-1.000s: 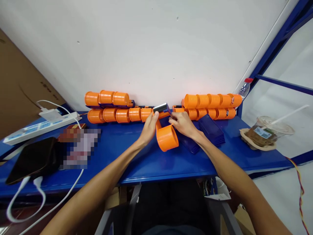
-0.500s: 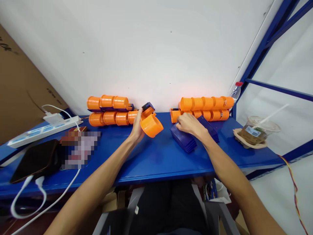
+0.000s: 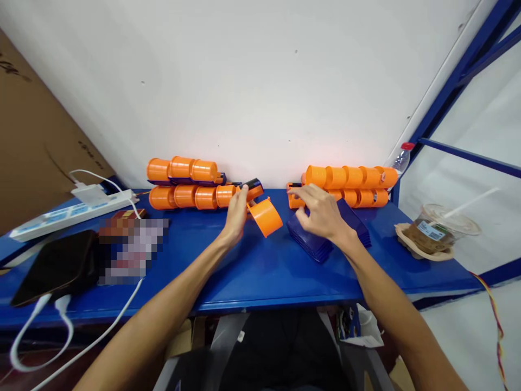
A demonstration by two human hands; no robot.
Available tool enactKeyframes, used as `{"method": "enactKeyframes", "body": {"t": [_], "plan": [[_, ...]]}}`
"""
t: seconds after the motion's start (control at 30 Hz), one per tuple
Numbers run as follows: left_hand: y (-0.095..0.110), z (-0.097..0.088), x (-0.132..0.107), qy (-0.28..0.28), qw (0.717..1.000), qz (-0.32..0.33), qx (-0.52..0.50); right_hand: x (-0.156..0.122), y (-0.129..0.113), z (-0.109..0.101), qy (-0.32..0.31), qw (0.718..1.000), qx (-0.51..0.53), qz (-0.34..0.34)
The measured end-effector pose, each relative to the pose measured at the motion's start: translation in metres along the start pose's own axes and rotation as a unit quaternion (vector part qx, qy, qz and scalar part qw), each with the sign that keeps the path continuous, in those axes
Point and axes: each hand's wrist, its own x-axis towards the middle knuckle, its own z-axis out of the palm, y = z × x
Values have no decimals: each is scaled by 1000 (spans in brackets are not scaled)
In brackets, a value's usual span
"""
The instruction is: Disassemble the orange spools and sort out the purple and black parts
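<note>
My left hand (image 3: pixel 236 216) grips an orange cup-shaped part (image 3: pixel 264 215) with a dark blue piece at its top, held at the right end of the left row of orange parts (image 3: pixel 191 187) lying against the wall. My right hand (image 3: pixel 321 210) hovers with fingers spread over a stack of dark blue flat pieces (image 3: pixel 313 241), close to the left end of the right row of orange parts (image 3: pixel 350 183). All of it sits on the blue shelf (image 3: pixel 252 271).
A white power strip (image 3: pixel 69 209) with a plugged charger, a black phone (image 3: pixel 52 266) with a white cable, and a small red box sit at the left. An iced drink cup (image 3: pixel 437 228) with a straw stands at the right. A clear bottle (image 3: pixel 401 160) leans by the blue frame post.
My left hand has carried the orange part from the centre to the end of the left row and lowered it. My right hand has left the part, moved to the blue stack, then lifted with fingers spread.
</note>
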Motion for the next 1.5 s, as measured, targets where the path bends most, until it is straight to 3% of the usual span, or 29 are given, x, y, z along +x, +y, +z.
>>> {"method": "enactKeyframes", "body": {"t": [0.1, 0.2, 0.3, 0.4, 0.5, 0.6, 0.73, 0.83, 0.93, 1.07, 1.33, 1.5], "plan": [[-4, -1, -1, 18, 997, 47, 63, -6, -17, 13, 15, 988, 40, -151], [-8, -1, -2, 19, 993, 60, 101, -10, -37, 29, 11, 976, 10, -216], [-6, 1, -1, 24, 991, 75, 110, -10, -48, 38, 20, 979, -25, -203], [1, 4, 0, -13, 994, 41, 97, -4, -45, 34, 33, 985, -22, -169], [10, 4, 4, -36, 996, 22, 79, 12, -26, 24, 75, 992, -19, -98], [17, 3, 9, 8, 996, 55, 68, 40, 4, 15, 100, 994, -21, -30], [24, 3, 12, 51, 992, 93, 66, 79, 31, 17, -3, 998, -55, -29], [27, 4, 11, 63, 991, 98, 62, 91, 23, 30, -100, 989, -100, -38], [27, 5, 10, 64, 991, 101, 63, 90, 6, 44, -160, 977, -134, -35], [24, 4, 9, 58, 990, 111, 71, 82, -2, 54, -200, 966, -159, -38], [11, 1, 17, 44, 988, 133, 65, 77, 15, 75, -210, 959, -188, -27], [14, -10, 27, 70, 981, 180, 29, 86, 16, 72, -231, 959, -166, -8]]}}
